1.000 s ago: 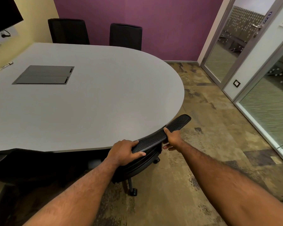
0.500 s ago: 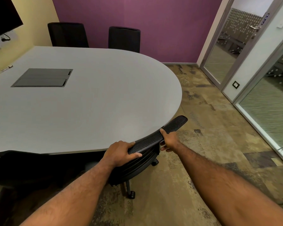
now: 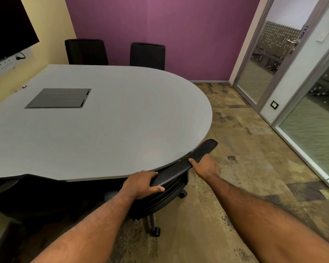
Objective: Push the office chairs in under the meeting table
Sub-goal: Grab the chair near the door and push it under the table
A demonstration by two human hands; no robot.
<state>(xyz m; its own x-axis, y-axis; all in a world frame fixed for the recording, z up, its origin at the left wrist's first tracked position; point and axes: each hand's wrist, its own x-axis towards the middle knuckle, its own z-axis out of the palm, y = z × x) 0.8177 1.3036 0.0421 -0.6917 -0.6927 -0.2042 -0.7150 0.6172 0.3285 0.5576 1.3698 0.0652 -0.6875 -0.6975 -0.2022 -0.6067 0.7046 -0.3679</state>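
A black mesh-backed office chair stands at the near curved edge of the grey meeting table, its seat hidden under the top and its backrest rim against the edge. My left hand grips the left end of the backrest rim, fingers wrapped over it. My right hand holds the rim further right, thumb on top. Two more black chairs stand tucked in at the far side by the purple wall.
Another dark chair sits partly under the table at the lower left. A grey cable hatch is set into the tabletop. A glass door and partition line the right. Patterned floor lies open to the right.
The chair has stayed against the table edge with both hands on its backrest. My view has drawn slightly back and up, so more of the far wall shows.
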